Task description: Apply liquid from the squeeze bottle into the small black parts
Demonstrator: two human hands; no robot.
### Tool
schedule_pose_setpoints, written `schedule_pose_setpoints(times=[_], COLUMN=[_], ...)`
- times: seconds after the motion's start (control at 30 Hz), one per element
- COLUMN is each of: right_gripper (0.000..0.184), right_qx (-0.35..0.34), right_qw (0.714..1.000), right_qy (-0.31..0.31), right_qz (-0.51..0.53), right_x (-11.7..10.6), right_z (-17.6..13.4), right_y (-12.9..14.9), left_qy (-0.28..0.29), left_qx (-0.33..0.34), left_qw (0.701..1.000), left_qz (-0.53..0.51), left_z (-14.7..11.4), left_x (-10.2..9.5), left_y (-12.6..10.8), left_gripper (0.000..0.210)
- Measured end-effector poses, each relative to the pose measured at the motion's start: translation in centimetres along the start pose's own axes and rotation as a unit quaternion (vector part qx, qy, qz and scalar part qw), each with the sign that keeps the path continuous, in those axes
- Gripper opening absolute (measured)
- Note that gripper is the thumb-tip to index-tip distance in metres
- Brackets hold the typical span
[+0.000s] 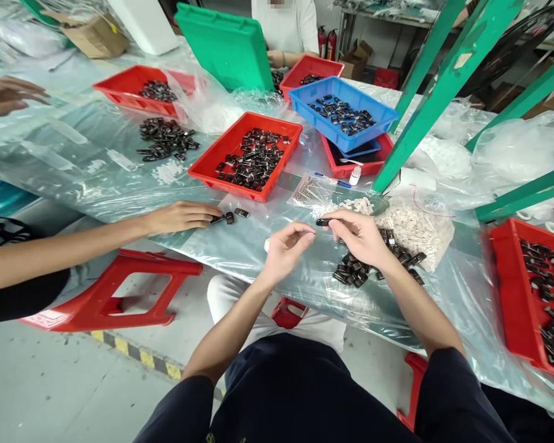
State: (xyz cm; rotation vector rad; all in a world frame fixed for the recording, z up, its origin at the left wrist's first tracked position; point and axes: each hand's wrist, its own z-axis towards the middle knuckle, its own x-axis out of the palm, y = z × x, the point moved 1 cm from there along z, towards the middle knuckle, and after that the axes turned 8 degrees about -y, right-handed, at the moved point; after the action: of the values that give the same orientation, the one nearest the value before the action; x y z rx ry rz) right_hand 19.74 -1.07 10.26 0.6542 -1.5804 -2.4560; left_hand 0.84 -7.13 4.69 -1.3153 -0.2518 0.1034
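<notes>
My right hand (359,237) pinches a small glossy black part (322,222) between thumb and fingers, just over the table. Facing it from the left, my left hand (284,249) is closed in a pinch; whatever its fingertips hold is too small to make out. Under and beside my right wrist lies a pile of similar black parts (351,271). A bag of small off-white pieces (418,231) sits to its right. Beyond my hands are loose off-white pieces (357,205) and a clear bag of thin pins or sticks (310,191).
A co-worker's hand (184,216) touches black parts at my left. Red trays (253,195), a blue tray (346,143) and another red tray (512,295) hold black parts. A green post (425,123) rises behind the bag. A small white bottle (355,176) stands by a blue pen (327,179).
</notes>
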Motion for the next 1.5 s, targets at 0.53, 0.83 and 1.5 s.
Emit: schedule_pose_setpoints(times=[0.53, 0.83, 1.5], right_gripper=[0.042, 0.042, 0.041], right_qx=[0.035, 0.038, 0.047], right_qw=[0.996, 0.995, 0.992], right_qy=[0.056, 0.064, 0.059], right_qz=[0.063, 0.07, 0.097], right_x=[0.7, 0.8, 1.2], right_z=[-0.4, -0.4, -0.5], right_y=[0.2, 0.4, 0.2], left_qy=[-0.021, -0.021, -0.029], left_qx=[-0.124, -0.147, -0.129], left_qw=[0.973, 0.97, 0.971], left_qz=[-0.193, -0.194, -0.197], left_z=[0.3, 0.3, 0.0], left_x=[0.4, 0.2, 0.7], left_y=[-2.9, -3.1, -3.0], left_gripper=[0.035, 0.035, 0.037])
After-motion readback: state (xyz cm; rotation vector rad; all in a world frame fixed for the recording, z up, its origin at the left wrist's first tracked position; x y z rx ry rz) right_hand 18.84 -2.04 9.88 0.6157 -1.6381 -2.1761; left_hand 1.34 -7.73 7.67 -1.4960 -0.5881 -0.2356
